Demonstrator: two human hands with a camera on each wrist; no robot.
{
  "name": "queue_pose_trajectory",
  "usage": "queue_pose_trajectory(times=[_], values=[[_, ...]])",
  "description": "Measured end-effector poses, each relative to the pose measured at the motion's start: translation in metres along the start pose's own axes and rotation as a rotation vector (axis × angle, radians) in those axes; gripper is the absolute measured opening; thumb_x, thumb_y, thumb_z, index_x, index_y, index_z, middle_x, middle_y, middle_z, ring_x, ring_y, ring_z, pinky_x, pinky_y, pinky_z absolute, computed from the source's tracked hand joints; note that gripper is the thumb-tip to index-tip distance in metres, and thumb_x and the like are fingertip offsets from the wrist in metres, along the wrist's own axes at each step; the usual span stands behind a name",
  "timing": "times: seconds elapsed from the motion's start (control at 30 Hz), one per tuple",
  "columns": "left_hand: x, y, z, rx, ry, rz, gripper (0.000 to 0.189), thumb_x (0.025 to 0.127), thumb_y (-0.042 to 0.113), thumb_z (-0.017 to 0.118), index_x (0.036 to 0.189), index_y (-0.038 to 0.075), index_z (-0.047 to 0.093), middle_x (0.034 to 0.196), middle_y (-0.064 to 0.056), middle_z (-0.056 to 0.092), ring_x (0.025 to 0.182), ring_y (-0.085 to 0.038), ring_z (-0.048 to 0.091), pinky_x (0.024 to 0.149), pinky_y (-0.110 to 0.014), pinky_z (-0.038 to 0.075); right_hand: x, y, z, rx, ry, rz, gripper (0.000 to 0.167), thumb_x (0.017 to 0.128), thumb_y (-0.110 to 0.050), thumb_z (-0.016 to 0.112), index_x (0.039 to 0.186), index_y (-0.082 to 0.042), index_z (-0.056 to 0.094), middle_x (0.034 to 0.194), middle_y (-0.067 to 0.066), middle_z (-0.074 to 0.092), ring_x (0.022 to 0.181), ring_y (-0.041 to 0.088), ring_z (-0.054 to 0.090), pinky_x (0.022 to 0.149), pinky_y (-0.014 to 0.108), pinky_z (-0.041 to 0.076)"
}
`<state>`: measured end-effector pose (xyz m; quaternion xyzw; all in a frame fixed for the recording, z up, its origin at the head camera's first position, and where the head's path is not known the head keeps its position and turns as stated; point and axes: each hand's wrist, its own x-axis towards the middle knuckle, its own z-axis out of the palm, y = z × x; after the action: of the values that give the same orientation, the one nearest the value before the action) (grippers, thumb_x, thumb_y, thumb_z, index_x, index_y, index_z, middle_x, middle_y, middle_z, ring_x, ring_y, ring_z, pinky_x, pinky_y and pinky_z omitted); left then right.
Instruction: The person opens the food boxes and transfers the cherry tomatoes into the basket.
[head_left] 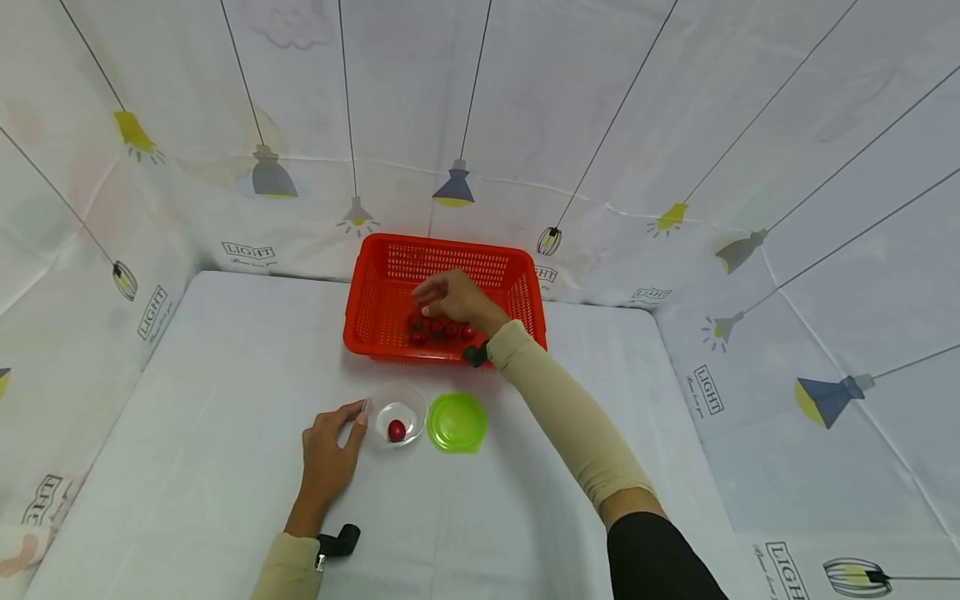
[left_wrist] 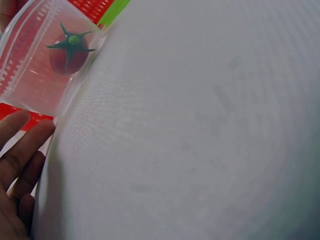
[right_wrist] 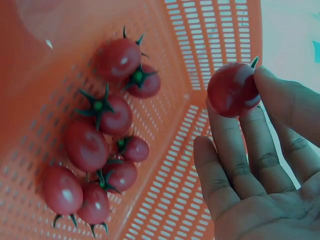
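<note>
Inside the red basket, my right hand (head_left: 453,298) pinches a cherry tomato (right_wrist: 233,90) between thumb and fingers; a green stem tip shows beside the thumb. Several more cherry tomatoes (right_wrist: 86,145) with green calyxes lie on the basket floor to the left in the right wrist view. On the table, my left hand (head_left: 330,454) holds the left rim of a clear plastic container (head_left: 384,396) with thumb and index fingertips. Its other fingers (left_wrist: 30,145) are spread beside the container wall. One cherry tomato (left_wrist: 69,54) with a star-shaped green calyx sits in the container.
The red basket (head_left: 442,243) with slotted walls stands at the back of the white table (head_left: 247,392), near the patterned cloth wall. A bright green lid (head_left: 457,423) lies just right of the container, in front of the basket.
</note>
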<state>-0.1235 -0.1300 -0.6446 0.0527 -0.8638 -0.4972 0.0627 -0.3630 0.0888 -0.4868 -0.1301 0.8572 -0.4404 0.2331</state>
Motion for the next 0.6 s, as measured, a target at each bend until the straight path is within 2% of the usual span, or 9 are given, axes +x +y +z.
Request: queue_pose_trajectory(times=[0.33,0.6], values=[[0.001,-0.001,0.0,-0.001,0.006,0.004,0.04,0.11,0.039,0.057,0.142,0.016,0.068,0.135,-0.008,0.073,0.124,-0.027,0.053,0.097,-0.047,0.027,0.009,-0.005,-0.012,-0.046,-0.018,-0.003,0.037,0.097,0.001,0.074,0.132,-0.009,0.073,0.13,0.007,0.075,0.121,0.024,0.069,0.109,0.042,0.055],[0.0,-0.002,0.001,-0.009,0.019,0.013,0.039,0.11,0.037,0.058,0.14,0.016,0.069,0.133,-0.009,0.074,0.123,-0.027,0.053,0.095,-0.046,0.027,0.02,0.002,-0.014,-0.098,-0.044,-0.02,0.038,0.096,0.007,0.071,0.132,-0.004,0.072,0.13,0.013,0.075,0.116,0.025,0.072,0.102,0.042,0.059]])
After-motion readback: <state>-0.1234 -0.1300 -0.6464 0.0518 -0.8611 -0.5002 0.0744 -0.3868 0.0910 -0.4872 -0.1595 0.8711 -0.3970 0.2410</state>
